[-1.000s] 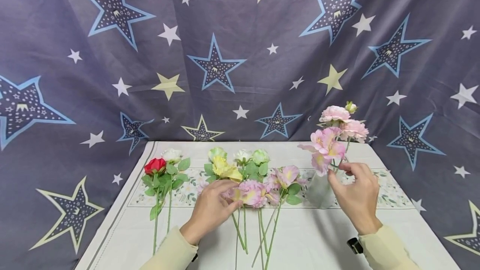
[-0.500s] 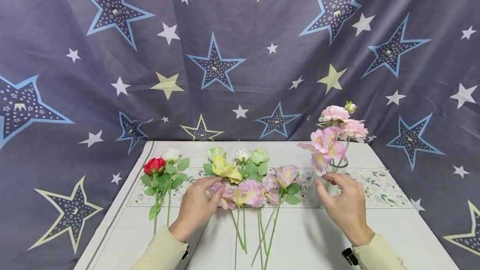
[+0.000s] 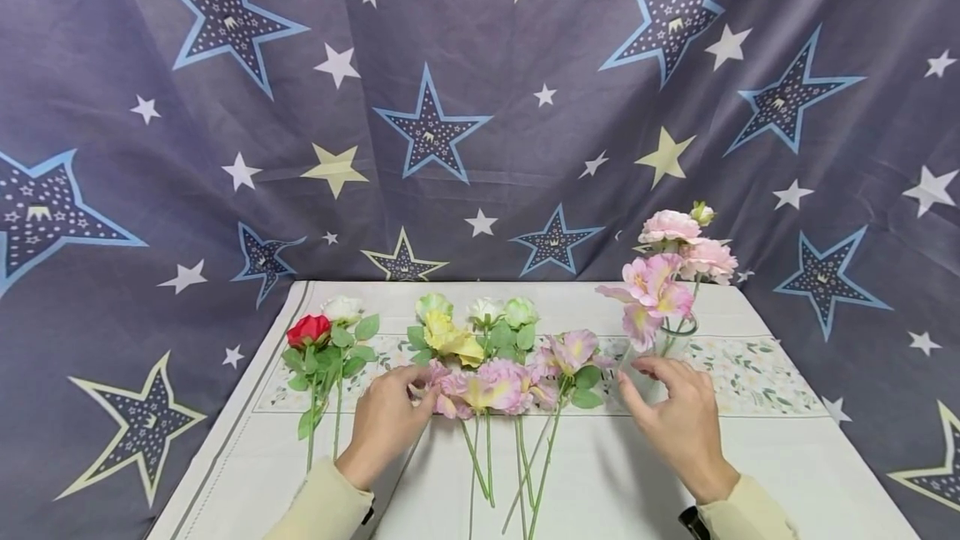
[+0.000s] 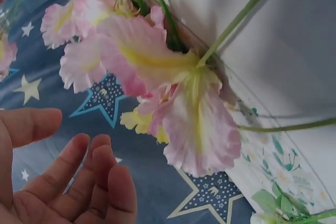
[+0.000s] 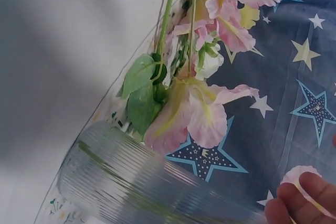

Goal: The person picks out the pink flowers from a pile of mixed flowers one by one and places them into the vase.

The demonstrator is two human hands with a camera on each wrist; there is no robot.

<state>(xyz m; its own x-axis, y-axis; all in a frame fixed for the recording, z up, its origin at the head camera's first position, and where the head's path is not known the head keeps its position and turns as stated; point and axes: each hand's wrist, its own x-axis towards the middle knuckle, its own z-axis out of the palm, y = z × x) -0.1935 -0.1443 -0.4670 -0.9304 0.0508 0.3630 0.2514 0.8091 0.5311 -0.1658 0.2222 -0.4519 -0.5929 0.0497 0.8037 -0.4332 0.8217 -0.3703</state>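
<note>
Nearest, two pale sleeves (image 3: 322,502) reach in over the white surface (image 3: 810,473), a black band (image 3: 693,522) showing at the right cuff. Between them, thin green stems (image 3: 545,475) point toward the person, some crossing. The left hand (image 3: 393,419) is just beside the leftmost of the pink irises (image 4: 199,124) that lie in a row; in the left wrist view its fingers are loosely bent with a gap to the thumb, nothing held, and the petals apart from them. The right hand (image 3: 678,423) is in front of the ribbed vase (image 5: 131,177), thumb and forefinger spread and holding nothing; whether it touches the vase I cannot tell. The blooms look artificial and should be light, the frilled petals soft and easily creased, the stems slim and fairly stiff; the stem just below the flower head seems the best place for a pinch. The vase looks like clear glass, so probably smooth and breakable, better steadied round its body. Standing in it are a pink iris (image 3: 658,286) and, behind, pale pink blooms (image 3: 671,226). Past the lying irises are a yellow flower (image 3: 452,338) and green-white heads (image 3: 520,312); off to the left, a red rose (image 3: 308,330) and a white one (image 3: 343,311). Behind everything hangs a star-patterned cloth (image 3: 525,65).
</note>
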